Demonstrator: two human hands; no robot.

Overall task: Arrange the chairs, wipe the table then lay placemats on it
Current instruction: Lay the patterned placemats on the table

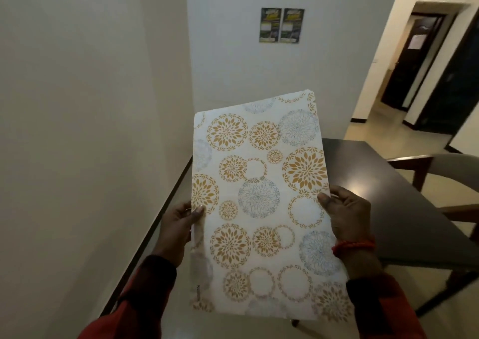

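A white placemat point(259, 204) printed with gold and grey flower circles is held up in front of me, long side running away from me. My left hand point(178, 229) grips its left edge with the thumb on top. My right hand point(347, 217), with a red bead bracelet at the wrist, grips its right edge. Behind and below the mat lies the dark table point(383, 204), its top partly hidden by the mat. A chair point(445, 167) with a pale curved back stands at the table's right side.
A white wall point(77, 131) runs close along the left, with a dark skirting at the floor. Two posters point(282, 25) hang on the far wall. A hallway with dark doors point(414, 61) opens at the right rear. Tiled floor point(394, 136) shows beyond the table.
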